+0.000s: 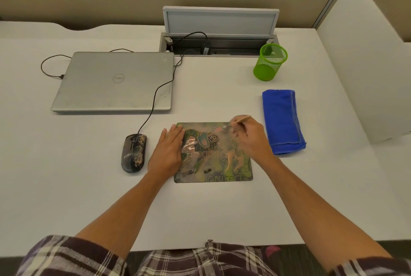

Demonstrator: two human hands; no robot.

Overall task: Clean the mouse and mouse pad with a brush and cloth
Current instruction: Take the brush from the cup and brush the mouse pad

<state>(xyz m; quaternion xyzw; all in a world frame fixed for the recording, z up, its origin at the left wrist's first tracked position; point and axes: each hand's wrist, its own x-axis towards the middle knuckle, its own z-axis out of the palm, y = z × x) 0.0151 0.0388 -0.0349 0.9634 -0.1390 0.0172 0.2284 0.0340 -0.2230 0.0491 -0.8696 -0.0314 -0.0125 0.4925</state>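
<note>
Two hands are working together. My left hand is lying flat with straight fingers on the mouse pad so it stays put. My right hand is pinching the brush over the far corner. The dirty mouse and blue cloth are waiting beside the pad.

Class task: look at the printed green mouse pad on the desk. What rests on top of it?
The left hand lies flat on the printed green mouse pad. The right hand holds a blurred brush over its far corner. The print beneath both is hidden.
</note>
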